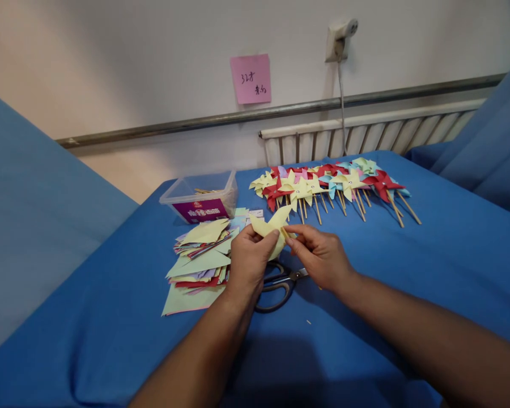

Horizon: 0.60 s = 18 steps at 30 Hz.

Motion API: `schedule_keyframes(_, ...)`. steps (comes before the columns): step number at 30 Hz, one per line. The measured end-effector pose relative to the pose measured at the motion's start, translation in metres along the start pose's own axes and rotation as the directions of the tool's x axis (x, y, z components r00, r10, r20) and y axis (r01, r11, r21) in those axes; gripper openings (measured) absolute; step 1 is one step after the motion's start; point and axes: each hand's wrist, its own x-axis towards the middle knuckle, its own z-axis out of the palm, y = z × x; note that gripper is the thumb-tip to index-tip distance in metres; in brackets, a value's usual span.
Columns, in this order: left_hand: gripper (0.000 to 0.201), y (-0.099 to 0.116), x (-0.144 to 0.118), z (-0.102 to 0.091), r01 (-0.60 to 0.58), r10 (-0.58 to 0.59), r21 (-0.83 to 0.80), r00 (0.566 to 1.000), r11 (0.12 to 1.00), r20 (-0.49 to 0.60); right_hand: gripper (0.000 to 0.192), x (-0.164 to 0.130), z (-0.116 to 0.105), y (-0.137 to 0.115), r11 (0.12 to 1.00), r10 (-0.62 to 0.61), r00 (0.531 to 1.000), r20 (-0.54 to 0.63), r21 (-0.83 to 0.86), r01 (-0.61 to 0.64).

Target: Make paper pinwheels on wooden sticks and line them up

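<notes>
Head view: we see the left grip [249, 249] pinching a pale yellow paper pinwheel [281, 217] between thumb and fingers; the fingers behind the paper are mostly hidden. The right grip [323, 255] has thumb and forefinger pressed together on a thin stick [284, 233], at the right side of the pinwheel's middle. Only a short end of that stick shows; a tan tip peeks out under the right grip, and we cannot tell whether it belongs to the same piece. The pinwheel is held up between both grips, above the blue tabletop [408, 272], its lower part covered by the left thumb.

Just below the grips lie scissors [296, 276], their handles partly behind the left wrist and their blade tips lost under the right grip. Left of the left grip, a pile of coloured paper [195, 297] has its near right edge blocked by the hand. Beyond that pile stands a clear plastic box [202, 209], the sticks inside only partly visible. Farther out from the right grip, made-up pinwheels [300, 190] overlap so much that we cannot count them. Both forearms are cut off by the frame.
</notes>
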Motion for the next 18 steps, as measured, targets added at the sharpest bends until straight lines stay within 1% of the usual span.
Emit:
schedule_keyframes(4,0.042,-0.0002,0.0005,-0.001,0.017,-0.017,-0.004,1.0,1.0,0.014,0.026,0.0001,0.0019,0.0024,0.999,0.016,1.0,-0.004,0.039,-0.016)
schedule_keyframes(7,0.044,0.0,0.0008,-0.0009,0.033,-0.033,0.004,0.999,0.999,0.017,0.027,0.0008,0.0031,0.002,0.992,0.047,0.999,0.01,0.115,-0.047)
schedule_keyframes(13,0.042,-0.0001,0.0005,-0.0014,0.015,-0.015,0.053,1.0,0.998,0.003,0.028,0.0011,0.0046,-0.0015,0.952,0.126,0.991,0.045,0.276,-0.134)
schedule_keyframes(18,0.04,-0.0015,-0.0009,-0.0028,0.004,-0.007,0.068,0.999,0.998,0.039,0.028,0.0014,0.006,-0.002,0.919,0.18,0.982,0.054,0.347,-0.188)
